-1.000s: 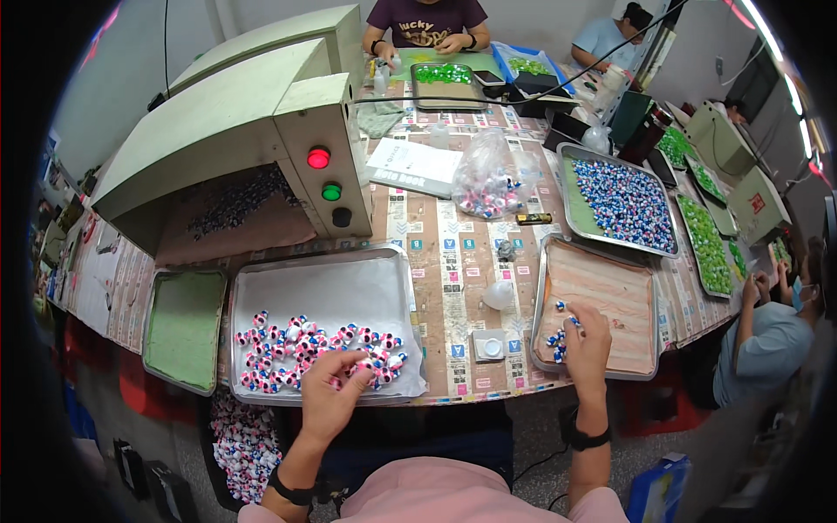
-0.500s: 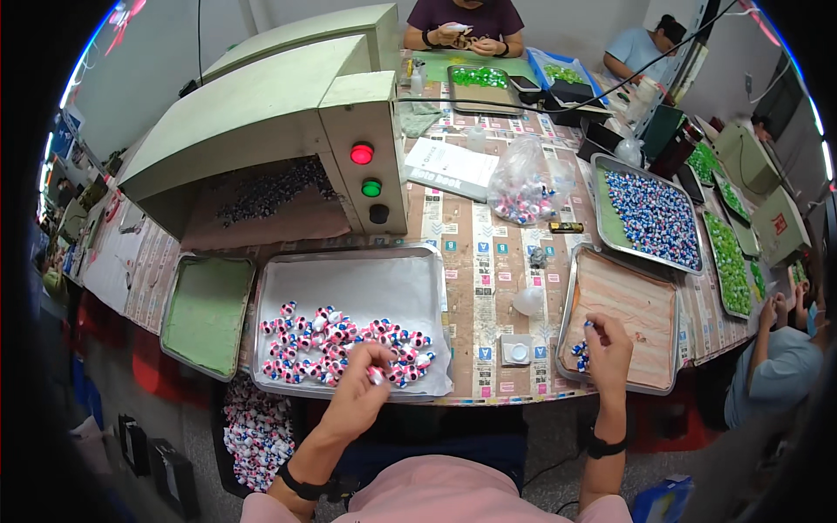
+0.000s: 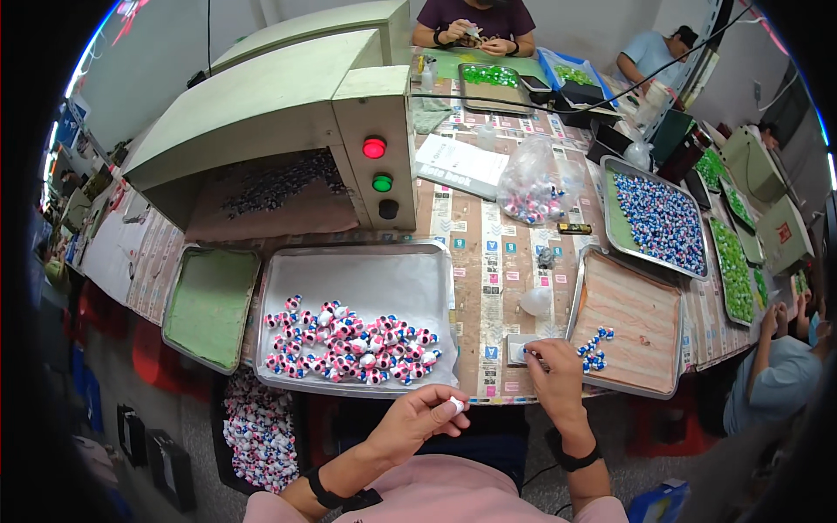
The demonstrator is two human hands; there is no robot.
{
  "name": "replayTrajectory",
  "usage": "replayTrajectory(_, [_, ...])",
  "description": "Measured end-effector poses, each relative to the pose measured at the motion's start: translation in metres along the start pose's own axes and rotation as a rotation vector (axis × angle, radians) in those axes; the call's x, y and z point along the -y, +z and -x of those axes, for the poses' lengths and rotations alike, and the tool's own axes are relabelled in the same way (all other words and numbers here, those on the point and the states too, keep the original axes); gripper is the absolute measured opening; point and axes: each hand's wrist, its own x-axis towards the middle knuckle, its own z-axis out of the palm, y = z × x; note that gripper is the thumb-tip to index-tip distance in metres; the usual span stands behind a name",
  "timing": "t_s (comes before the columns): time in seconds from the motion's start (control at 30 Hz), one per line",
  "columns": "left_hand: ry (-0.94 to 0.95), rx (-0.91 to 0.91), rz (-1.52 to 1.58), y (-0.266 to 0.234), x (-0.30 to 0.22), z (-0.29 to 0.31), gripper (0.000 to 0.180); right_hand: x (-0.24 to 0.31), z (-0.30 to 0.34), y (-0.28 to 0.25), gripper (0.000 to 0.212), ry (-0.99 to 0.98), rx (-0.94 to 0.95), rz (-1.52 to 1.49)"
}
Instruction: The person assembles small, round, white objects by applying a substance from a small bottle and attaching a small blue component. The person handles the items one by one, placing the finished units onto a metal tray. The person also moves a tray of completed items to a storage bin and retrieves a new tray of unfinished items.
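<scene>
My left hand [image 3: 423,423] is at the table's front edge, thumb and fingers closed on a small white toy piece [image 3: 457,404]. My right hand [image 3: 555,375] has its fingertips pinched together at a small white dish on a square block [image 3: 514,350], partly covering it. Whatever those fingertips hold is too small to make out. Beside the right hand, several small blue-and-white parts [image 3: 595,359] lie in a tray with a peach-coloured lining [image 3: 632,305]. Many pink, white and blue toy pieces [image 3: 349,344] are spread over a white-lined metal tray [image 3: 357,270] to the left.
A pale green machine [image 3: 261,122] with lit buttons stands at back left. Nearby are a green-lined tray [image 3: 209,305], a clear bag of pieces [image 3: 532,187], a notebook [image 3: 458,166] and a full tray of blue parts [image 3: 658,222]. A bin of pieces [image 3: 261,431] sits below. Co-workers sit around.
My right hand has moved left from the peach-lined tray to the small dish. My left hand has drawn back from the white-lined tray toward me, carrying the white toy piece.
</scene>
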Motion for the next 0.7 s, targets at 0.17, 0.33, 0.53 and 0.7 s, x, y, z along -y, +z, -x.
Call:
replayTrajectory(0.17, [0.007, 0.078, 0.173, -0.006, 0.004, 0.001, 0.027, -0.005, 0.003, -0.001, 0.013, 0.025, 0.021, 0.000])
replayTrajectory(0.33, [0.029, 0.053, 0.315, -0.003, 0.009, -0.004, 0.023, 0.001, 0.007, -0.006, 0.016, 0.140, 0.049, -0.117])
replayTrajectory(0.53, [-0.003, 0.056, 0.335, 0.002, 0.004, -0.007, 0.022, 0.033, 0.013, -0.020, 0.018, 0.283, 0.121, -0.469])
replayTrajectory(0.7, [-0.014, 0.049, 0.364, -0.001, 0.008, -0.009, 0.025, 0.045, 0.029, -0.016, 0.019, 0.325, 0.207, -0.753])
